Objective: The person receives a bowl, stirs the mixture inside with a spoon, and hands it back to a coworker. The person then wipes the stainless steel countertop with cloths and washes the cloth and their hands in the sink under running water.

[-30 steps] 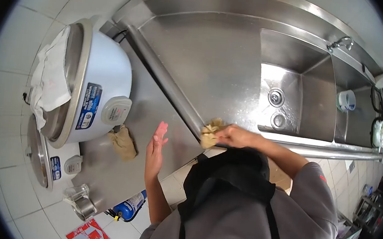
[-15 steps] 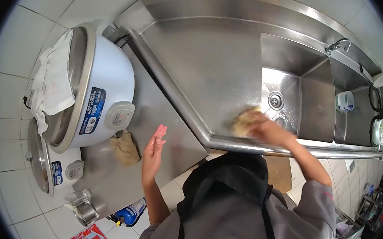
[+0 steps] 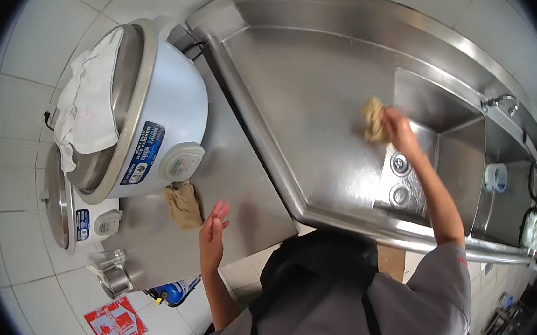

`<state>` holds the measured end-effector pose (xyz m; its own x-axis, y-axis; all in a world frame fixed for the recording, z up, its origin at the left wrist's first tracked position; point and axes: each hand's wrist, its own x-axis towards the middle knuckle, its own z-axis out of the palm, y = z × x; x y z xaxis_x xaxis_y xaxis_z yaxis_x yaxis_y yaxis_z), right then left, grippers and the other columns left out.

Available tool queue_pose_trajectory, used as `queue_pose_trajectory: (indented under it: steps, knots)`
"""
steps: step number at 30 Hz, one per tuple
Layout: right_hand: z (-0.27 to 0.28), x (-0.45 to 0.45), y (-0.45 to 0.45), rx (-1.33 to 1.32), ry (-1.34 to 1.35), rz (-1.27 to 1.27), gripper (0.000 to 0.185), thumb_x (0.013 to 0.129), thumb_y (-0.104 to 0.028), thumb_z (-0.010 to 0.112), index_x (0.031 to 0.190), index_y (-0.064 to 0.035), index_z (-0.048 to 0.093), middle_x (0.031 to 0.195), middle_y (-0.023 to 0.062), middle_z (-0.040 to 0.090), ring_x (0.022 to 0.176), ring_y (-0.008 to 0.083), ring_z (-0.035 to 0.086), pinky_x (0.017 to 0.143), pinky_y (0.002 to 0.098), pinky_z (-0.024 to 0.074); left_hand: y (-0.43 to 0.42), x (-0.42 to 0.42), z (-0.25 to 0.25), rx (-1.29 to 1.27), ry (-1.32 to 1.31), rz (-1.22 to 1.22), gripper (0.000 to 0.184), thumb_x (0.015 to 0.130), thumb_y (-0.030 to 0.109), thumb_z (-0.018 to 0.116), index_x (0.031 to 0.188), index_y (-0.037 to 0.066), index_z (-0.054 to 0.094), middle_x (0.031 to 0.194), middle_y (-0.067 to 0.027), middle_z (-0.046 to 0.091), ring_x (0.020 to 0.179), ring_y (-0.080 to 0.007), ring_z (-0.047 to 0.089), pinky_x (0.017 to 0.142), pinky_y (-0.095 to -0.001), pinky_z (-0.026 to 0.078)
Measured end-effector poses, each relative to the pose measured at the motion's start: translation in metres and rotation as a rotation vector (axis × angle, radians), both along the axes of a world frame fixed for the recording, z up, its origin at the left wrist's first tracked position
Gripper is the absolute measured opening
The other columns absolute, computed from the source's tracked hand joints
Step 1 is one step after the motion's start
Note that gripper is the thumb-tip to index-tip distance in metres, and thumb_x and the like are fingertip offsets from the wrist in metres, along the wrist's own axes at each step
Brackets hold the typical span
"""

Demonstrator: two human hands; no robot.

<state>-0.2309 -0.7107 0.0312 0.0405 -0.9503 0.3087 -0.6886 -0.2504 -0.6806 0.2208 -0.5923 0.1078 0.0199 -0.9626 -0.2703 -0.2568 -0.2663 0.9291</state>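
Note:
My right hand [image 3: 402, 132] grips a crumpled tan cloth [image 3: 372, 118] just above or on the steel drainboard [image 3: 300, 100], by the left edge of the sink basin [image 3: 452, 145]. Whether the cloth touches the metal I cannot tell. My left hand [image 3: 213, 236] holds nothing; its fingers are stretched out over the steel side table [image 3: 240, 197]. Near that hand lies a second tan cloth [image 3: 184, 206], folded and bunched against the large rice cooker [image 3: 175, 105].
A white cloth [image 3: 92, 98] drapes over the big cooker's lid. Beside it stand a smaller rice cooker [image 3: 95, 216] and a metal container [image 3: 116, 278]. A faucet [image 3: 501, 103] rises behind the sink, and a white tub [image 3: 495, 178] sits in the second basin. The drainboard has a raised rim.
My right hand has carried the tan cloth from the drainboard's front edge back toward the wall. The left hand has dropped slightly lower in view. The whole view has shifted a little.

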Motion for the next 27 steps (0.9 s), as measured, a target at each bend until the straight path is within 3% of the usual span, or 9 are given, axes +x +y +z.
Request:
queue_pose_trajectory:
  steps: [2,4,5,7,10,16,19,25,27]
  knots:
    - [0.004,0.046,0.014,0.109,-0.051,0.067,0.013,0.075,-0.001,0.055,0.087,0.0013,0.055,0.086,0.0188,0.058,0.073,0.0334,0.058,0.064,0.0365,0.0471,0.004,-0.003,0.0,-0.015,-0.018,0.016,0.04,0.093,0.022,0.038,0.126,0.001,0.04,0.119,-0.0157,0.05,0.111,-0.0219,0.048,0.089,-0.0335,0.04]
    - [0.004,0.101,0.041,0.175,-0.204,0.22,0.028,0.075,-0.004,0.055,0.102,-0.0003,0.056,0.099,0.0195,0.058,0.079,0.0334,0.06,0.067,0.0357,0.0491,0.006,-0.007,0.003,-0.037,-0.027,0.051,0.039,0.093,0.021,0.038,0.126,0.0,0.041,0.117,-0.0154,0.052,0.109,-0.0217,0.049,0.089,-0.0335,0.04]
    - [0.004,0.121,0.054,0.361,-0.306,0.374,0.028,0.077,-0.008,0.056,0.104,0.001,0.055,0.104,0.0203,0.056,0.084,0.0345,0.058,0.071,0.0366,0.048,0.009,-0.011,0.007,-0.049,-0.024,0.075,0.038,0.092,0.02,0.039,0.125,0.0,0.041,0.116,-0.0152,0.052,0.109,-0.0215,0.049,0.088,-0.0335,0.041]
    - [-0.025,0.171,0.087,0.335,-0.298,0.399,0.024,0.081,-0.013,0.054,0.101,0.0011,0.055,0.108,0.0208,0.052,0.086,0.0351,0.056,0.075,0.0369,0.0463,0.012,-0.014,0.01,-0.059,-0.021,0.122,0.037,0.092,0.019,0.039,0.124,0.0,0.042,0.114,-0.0149,0.054,0.108,-0.0213,0.05,0.087,-0.0334,0.042]
    - [-0.041,0.213,0.077,0.24,-0.474,0.073,0.024,0.084,-0.017,0.052,0.102,-0.0019,0.055,0.11,0.0205,0.05,0.082,0.0344,0.055,0.074,0.0361,0.0453,0.011,-0.022,0.005,-0.079,-0.023,0.172,0.037,0.092,0.019,0.04,0.124,0.0,0.043,0.113,-0.0151,0.055,0.106,-0.0217,0.051,0.086,-0.0337,0.043]
    - [-0.031,0.186,0.058,0.581,-0.608,0.154,0.025,0.084,-0.02,0.054,0.103,-0.004,0.057,0.09,0.0153,0.056,0.074,0.0292,0.055,0.068,0.0348,0.0448,0.019,-0.027,0.008,-0.043,-0.057,0.196,0.036,0.092,0.018,0.041,0.123,-0.001,0.044,0.112,-0.0152,0.055,0.105,-0.0221,0.052,0.085,-0.034,0.044]
    - [0.001,0.164,0.077,0.814,-0.503,0.307,0.024,0.083,-0.022,0.056,0.099,-0.0043,0.06,0.083,0.0121,0.058,0.073,0.0264,0.055,0.066,0.034,0.0447,0.02,-0.019,0.002,-0.022,-0.066,0.204,0.039,0.092,0.022,0.041,0.123,-0.001,0.043,0.111,-0.0158,0.055,0.105,-0.0227,0.052,0.084,-0.0347,0.045]
    - [-0.02,0.159,0.104,0.186,-0.254,0.465,0.015,0.078,-0.016,0.06,0.083,-0.003,0.062,0.069,0.0117,0.058,0.066,0.0272,0.056,0.062,0.0363,0.0458,-0.011,-0.014,-0.006,-0.043,-0.029,0.063,0.035,0.091,0.015,0.041,0.121,-0.001,0.045,0.109,-0.0148,0.057,0.103,-0.0201,0.053,0.085,-0.0322,0.044]
    - [-0.026,0.141,0.101,0.407,-0.01,0.578,0.012,0.077,-0.014,0.06,0.081,-0.0025,0.062,0.068,0.0119,0.058,0.065,0.0281,0.057,0.063,0.0366,0.0463,-0.028,-0.019,-0.004,-0.062,-0.022,-0.017,0.034,0.091,0.015,0.041,0.121,-0.001,0.045,0.109,-0.0146,0.057,0.103,-0.0196,0.053,0.085,-0.0316,0.043]
